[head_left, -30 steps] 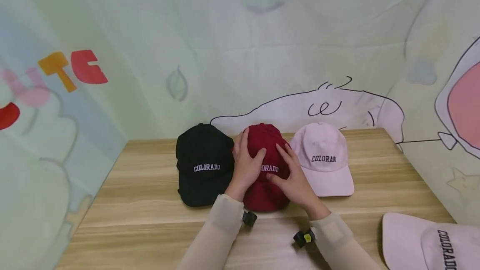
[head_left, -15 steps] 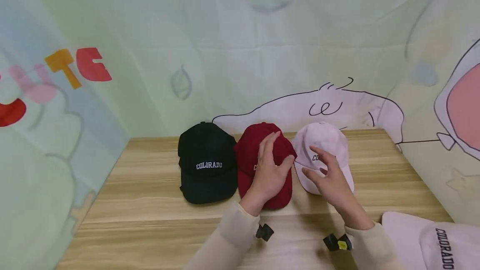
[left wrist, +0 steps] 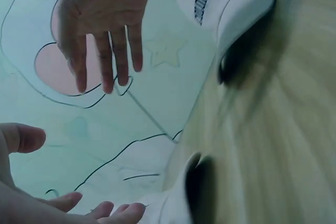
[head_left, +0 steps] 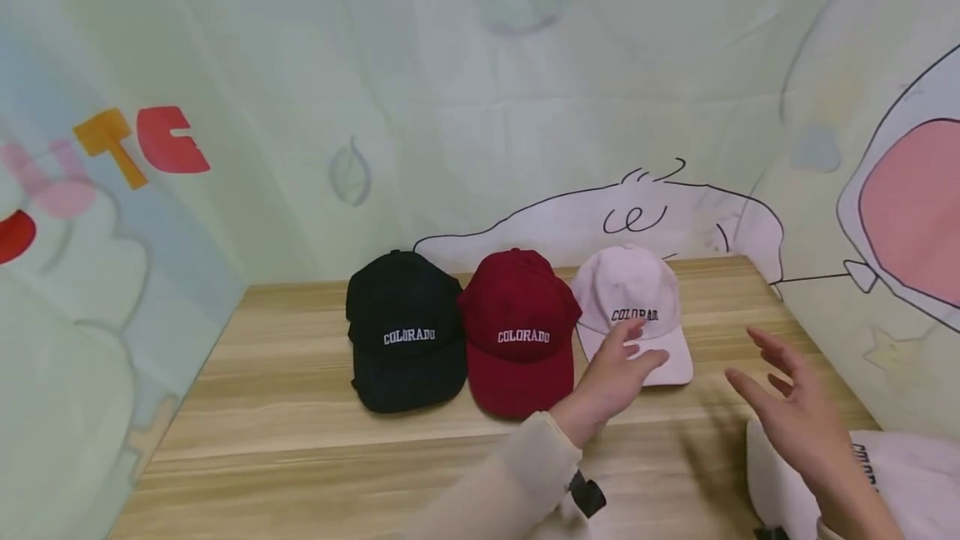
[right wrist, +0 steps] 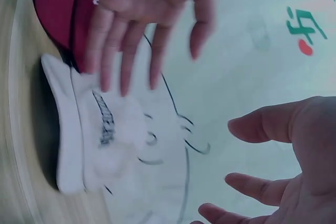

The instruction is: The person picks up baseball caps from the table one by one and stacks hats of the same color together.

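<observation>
A black cap (head_left: 408,373), a red cap (head_left: 517,377) and a white cap (head_left: 637,282) stand side by side along the table's back, each lettered COLORADO. In the head view my left hand (head_left: 611,377) hovers in front of the white cap and hides part of its brim, fingers spread and holding nothing. My right hand (head_left: 802,407) is raised over the right side, fingers loosely extended, near a second white cap (head_left: 911,473) at the front right corner. The right wrist view shows the left hand (right wrist: 152,3) above the white cap (right wrist: 97,135), apart from it.
The wooden table (head_left: 300,457) meets a printed cloth backdrop (head_left: 450,107) behind the caps. Its right edge runs close to the second white cap. Dark cameras sit on both wrists, such as the left wrist camera (head_left: 587,494).
Both hands have left the red cap and moved right. The right hand has reached above the second white cap. The red cap now lies uncovered, and the view has shifted slightly.
</observation>
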Demonstrator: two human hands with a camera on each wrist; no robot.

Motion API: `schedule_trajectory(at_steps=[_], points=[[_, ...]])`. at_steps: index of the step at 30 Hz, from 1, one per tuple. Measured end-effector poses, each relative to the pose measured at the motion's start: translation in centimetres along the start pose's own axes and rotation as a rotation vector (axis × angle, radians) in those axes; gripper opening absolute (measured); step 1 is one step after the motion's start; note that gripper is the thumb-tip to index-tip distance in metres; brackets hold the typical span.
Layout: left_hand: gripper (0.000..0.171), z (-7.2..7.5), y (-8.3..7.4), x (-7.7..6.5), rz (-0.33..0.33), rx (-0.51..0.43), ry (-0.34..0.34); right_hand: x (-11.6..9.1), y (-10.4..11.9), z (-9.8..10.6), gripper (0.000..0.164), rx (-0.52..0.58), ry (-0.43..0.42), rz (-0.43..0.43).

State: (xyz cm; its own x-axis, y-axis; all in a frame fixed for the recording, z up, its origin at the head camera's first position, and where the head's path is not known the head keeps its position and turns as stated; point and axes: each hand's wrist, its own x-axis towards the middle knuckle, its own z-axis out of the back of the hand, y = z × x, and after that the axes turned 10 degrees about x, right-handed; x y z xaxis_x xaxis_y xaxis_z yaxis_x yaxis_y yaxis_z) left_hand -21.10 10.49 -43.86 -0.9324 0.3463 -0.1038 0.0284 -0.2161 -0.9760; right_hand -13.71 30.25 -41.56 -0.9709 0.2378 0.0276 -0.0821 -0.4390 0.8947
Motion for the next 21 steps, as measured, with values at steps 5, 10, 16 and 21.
schedule_trajectory(at_steps=[5, 10, 16, 21], points=[[0.05, -2.9, 0.2, 0.6, 0.095, -0.049, 0.007, -1.3, -0.7, 2.5, 0.076, -0.069, -0.077, -0.071], [0.046, -5.4, 0.6, 0.8, 0.176, -0.108, 0.028, -1.9, -1.3, 4.5, 0.073, -0.18, -0.182, -0.12], [0.037, -7.6, 0.4, 0.8, 0.248, -0.158, 0.028, -2.3, -2.6, 5.8, 0.054, -0.117, -0.442, -0.089], [0.03, -8.9, 0.7, 0.8, 0.289, -0.149, 0.059, -2.4, -4.5, 6.6, 0.051, -0.092, -0.648, -0.158]])
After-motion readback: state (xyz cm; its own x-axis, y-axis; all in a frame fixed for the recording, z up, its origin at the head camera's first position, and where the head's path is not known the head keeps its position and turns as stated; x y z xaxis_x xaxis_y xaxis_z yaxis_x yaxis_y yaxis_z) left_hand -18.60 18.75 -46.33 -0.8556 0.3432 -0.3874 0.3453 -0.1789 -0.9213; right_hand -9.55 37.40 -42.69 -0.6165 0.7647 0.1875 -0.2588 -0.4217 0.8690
